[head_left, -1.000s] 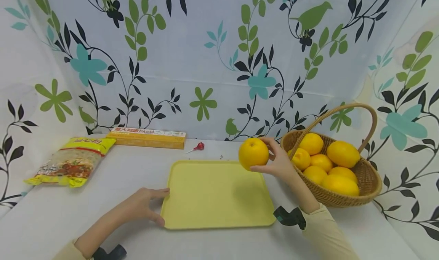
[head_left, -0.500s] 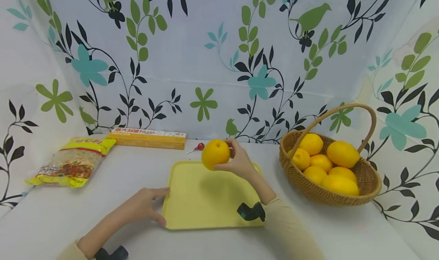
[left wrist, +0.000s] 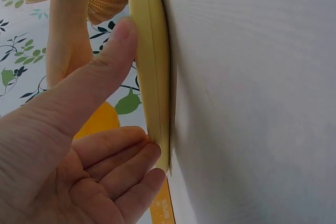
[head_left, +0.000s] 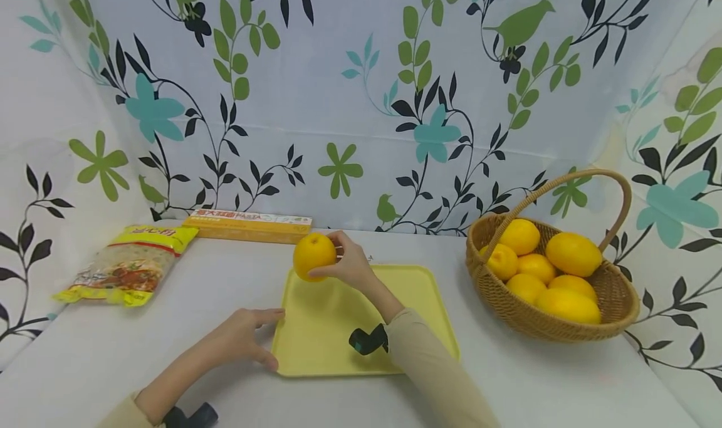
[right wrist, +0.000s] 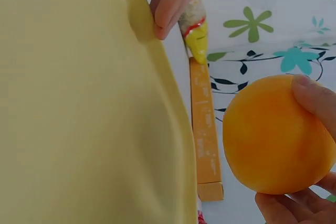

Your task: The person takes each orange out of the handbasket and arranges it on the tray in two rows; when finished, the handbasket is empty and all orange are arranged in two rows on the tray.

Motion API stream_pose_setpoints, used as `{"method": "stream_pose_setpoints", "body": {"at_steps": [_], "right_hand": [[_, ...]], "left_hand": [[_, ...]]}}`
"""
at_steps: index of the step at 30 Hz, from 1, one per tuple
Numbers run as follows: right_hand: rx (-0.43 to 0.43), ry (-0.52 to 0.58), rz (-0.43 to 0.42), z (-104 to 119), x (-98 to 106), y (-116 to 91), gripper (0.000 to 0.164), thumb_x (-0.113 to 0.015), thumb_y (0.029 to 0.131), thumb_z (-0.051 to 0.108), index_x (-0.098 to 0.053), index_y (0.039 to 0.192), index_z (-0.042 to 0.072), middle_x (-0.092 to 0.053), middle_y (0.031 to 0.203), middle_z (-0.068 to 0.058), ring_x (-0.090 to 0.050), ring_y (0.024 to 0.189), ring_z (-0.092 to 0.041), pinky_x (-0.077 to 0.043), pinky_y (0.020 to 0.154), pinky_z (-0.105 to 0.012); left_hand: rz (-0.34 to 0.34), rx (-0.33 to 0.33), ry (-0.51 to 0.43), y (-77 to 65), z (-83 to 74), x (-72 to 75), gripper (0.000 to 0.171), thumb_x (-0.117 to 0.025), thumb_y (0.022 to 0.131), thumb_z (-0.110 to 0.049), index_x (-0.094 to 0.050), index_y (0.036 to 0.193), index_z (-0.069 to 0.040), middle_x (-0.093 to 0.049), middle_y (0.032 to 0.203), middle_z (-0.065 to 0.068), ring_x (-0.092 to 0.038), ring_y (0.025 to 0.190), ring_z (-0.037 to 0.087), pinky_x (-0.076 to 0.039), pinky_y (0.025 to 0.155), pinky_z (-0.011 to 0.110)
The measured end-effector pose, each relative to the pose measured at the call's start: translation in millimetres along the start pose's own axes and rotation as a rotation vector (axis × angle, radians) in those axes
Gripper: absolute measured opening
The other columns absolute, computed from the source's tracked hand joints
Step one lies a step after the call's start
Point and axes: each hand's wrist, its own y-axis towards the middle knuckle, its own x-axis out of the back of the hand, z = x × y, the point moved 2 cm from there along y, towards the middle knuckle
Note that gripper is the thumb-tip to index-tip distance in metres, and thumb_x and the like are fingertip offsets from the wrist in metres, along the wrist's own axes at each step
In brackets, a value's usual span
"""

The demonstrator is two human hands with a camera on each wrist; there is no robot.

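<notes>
An orange (head_left: 313,257) is in my right hand (head_left: 351,264), held between thumb and fingers above the far left corner of the yellow tray (head_left: 316,343). In the right wrist view the orange (right wrist: 275,137) stays apart from the tray surface, with the thumb on one side and fingers on the other. My left hand (head_left: 242,337) rests at the tray's left edge, thumb and fingers spread. In the left wrist view its thumb and extended fingertips touch the tray's rim (left wrist: 149,77).
A wicker basket (head_left: 507,309) with several yellow-orange fruits stands right of the tray. At the back left lie a pasta box (head_left: 248,226) and a yellow food bag (head_left: 126,265). A bit of the red lollipop (right wrist: 201,216) shows in the right wrist view.
My right hand has carried the orange leftward across the tray, from its right side to its far left corner. My left hand has stayed at the left edge.
</notes>
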Motion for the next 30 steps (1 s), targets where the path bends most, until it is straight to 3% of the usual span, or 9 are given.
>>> {"method": "stream_pose_setpoints", "body": {"at_steps": [7, 13, 23, 30], "right_hand": [[-0.119, -0.056, -0.007, -17, -17, 9, 0.06, -0.081, 0.064, 0.024, -0.046, 0.11, 0.009, -0.052, 0.102, 0.0, -0.049, 0.089, -0.018, -0.045, 0.079, -0.026], [-0.173, -0.023, -0.028, -31, -24, 10, 0.062, -0.082, 0.064, 0.023, -0.046, 0.112, 0.006, -0.052, 0.103, -0.002, -0.05, 0.088, -0.018, -0.045, 0.08, -0.026], [-0.223, -0.025, -0.016, -35, -30, 8, 0.072, -0.078, 0.068, 0.027, -0.041, 0.126, 0.009, -0.049, 0.119, -0.006, -0.049, 0.099, -0.02, -0.042, 0.089, -0.035], [-0.209, -0.043, 0.017, -38, -32, 9, 0.074, -0.078, 0.068, 0.029, -0.039, 0.129, 0.013, -0.048, 0.122, -0.008, -0.049, 0.101, -0.02, -0.04, 0.091, -0.037]], "left_hand": [[0.019, 0.018, 0.0, -0.1, -1.3, -1.5, 0.087, -0.081, 0.053, -0.039, -0.052, 0.121, 0.006, -0.049, 0.124, 0.019, -0.047, 0.11, 0.038, -0.04, 0.089, 0.049], [0.025, 0.026, 0.004, 0.0, -0.2, -3.3, 0.088, -0.081, 0.053, -0.04, -0.051, 0.122, 0.005, -0.049, 0.125, 0.018, -0.044, 0.113, 0.038, -0.037, 0.091, 0.051], [0.058, 0.032, -0.036, 0.7, 0.9, -3.3, 0.084, -0.081, 0.055, -0.038, -0.052, 0.121, 0.006, -0.046, 0.127, 0.019, -0.051, 0.104, 0.039, -0.045, 0.084, 0.046], [0.059, 0.034, -0.039, 0.3, 1.2, -2.3, 0.084, -0.081, 0.055, -0.037, -0.052, 0.122, 0.005, -0.046, 0.127, 0.018, -0.052, 0.102, 0.039, -0.046, 0.083, 0.045]]}}
